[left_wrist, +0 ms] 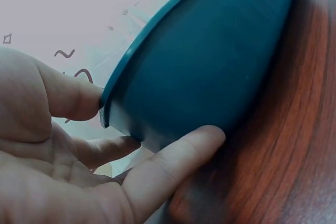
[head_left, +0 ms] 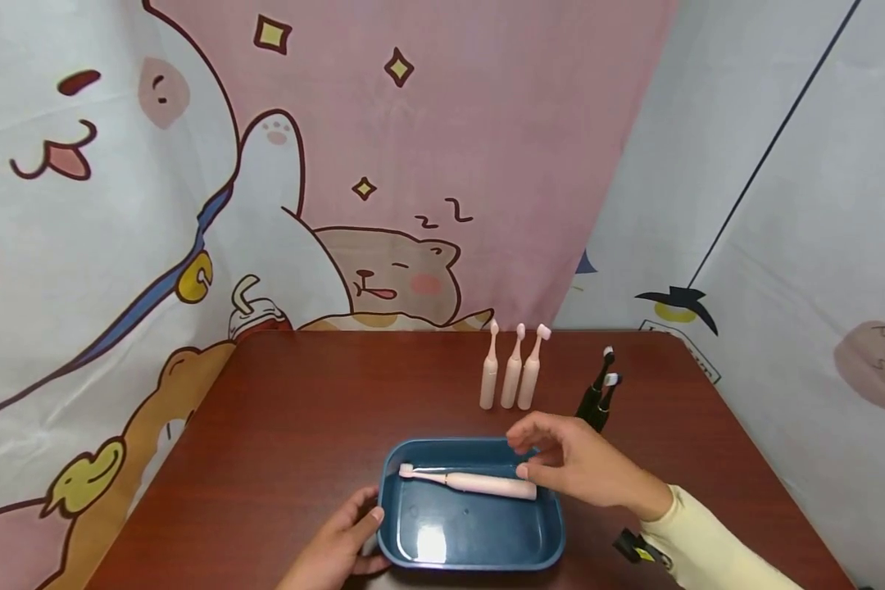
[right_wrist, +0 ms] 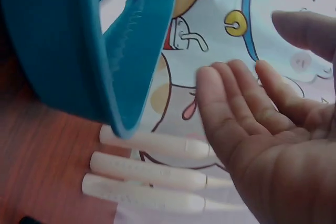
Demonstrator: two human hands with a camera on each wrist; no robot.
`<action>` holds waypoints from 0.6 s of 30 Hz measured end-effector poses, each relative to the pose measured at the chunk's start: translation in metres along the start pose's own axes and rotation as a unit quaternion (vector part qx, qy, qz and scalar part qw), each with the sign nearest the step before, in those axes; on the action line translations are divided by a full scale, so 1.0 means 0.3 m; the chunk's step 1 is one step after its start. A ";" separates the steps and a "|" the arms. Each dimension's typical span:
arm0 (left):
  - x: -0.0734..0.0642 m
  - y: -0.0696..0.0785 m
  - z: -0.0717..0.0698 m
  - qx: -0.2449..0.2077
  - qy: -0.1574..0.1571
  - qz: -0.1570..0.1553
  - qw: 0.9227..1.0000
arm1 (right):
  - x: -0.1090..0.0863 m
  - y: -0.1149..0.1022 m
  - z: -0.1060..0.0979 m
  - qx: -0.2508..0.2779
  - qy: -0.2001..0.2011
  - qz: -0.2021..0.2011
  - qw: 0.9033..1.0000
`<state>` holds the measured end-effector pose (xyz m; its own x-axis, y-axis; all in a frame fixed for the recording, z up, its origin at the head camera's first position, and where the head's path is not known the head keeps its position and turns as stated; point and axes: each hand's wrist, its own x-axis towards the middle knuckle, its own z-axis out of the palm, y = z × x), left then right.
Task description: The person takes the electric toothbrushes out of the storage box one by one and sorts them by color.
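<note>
A blue plastic basin [head_left: 479, 537] rests on the table near its front edge. Inside it, along the back, lies a pale pink electric toothbrush [head_left: 490, 485], brush head toward the left. My left hand [head_left: 345, 531] holds the basin at its left end; in the left wrist view the thumb [left_wrist: 79, 95] is at the rim and a finger [left_wrist: 178, 166] lies against the outer wall. Over the basin's back right corner hovers my right hand [head_left: 578, 460], its fingers loosely bent. The right wrist view shows nothing in that palm [right_wrist: 283, 145].
Behind the basin, three pale pink electric toothbrushes [head_left: 510, 381] stand upright in a row. Two black electric toothbrushes [head_left: 596, 401] stand to their right, partly hidden by my right hand. A cartoon-printed curtain [head_left: 487, 164] hangs behind the brown table [head_left: 324, 401].
</note>
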<state>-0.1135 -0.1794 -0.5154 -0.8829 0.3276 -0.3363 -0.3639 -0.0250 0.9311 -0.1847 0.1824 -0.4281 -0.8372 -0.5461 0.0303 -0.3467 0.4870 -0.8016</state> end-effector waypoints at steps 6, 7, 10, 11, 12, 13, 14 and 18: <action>0.003 0.001 -0.004 -0.001 0.002 0.002 1.000 | 0.094 0.004 0.042 -0.031 -0.090 -0.015 0.995; 0.003 0.000 -0.004 -0.001 0.001 0.002 1.000 | 0.106 0.007 0.051 -0.041 -0.104 -0.016 0.994; 0.004 0.000 -0.003 -0.002 0.003 -0.001 1.000 | 0.134 0.019 0.077 -0.067 -0.144 -0.023 0.987; 0.005 0.000 -0.002 -0.003 0.003 -0.002 1.000 | 0.141 0.025 0.085 -0.079 -0.153 -0.027 0.985; 0.007 -0.001 -0.001 -0.003 0.003 -0.002 1.000 | 0.147 0.029 0.093 -0.091 -0.159 -0.032 0.983; 0.008 -0.002 0.000 -0.004 0.002 -0.003 1.000 | 0.153 0.034 0.100 -0.100 -0.165 -0.037 0.981; 0.009 -0.002 0.001 -0.005 0.003 -0.005 1.000 | 0.158 0.038 0.106 -0.107 -0.170 -0.041 0.979; 0.011 -0.003 0.002 -0.006 0.005 -0.007 1.000 | 0.175 0.052 0.127 -0.125 -0.188 -0.053 0.973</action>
<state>-0.1158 -0.1776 -0.5173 -0.8802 0.3194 -0.3510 -0.3800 -0.0312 0.9245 -0.2180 0.1353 -0.4619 -0.5941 -0.7896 -0.1532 -0.5540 0.5398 -0.6339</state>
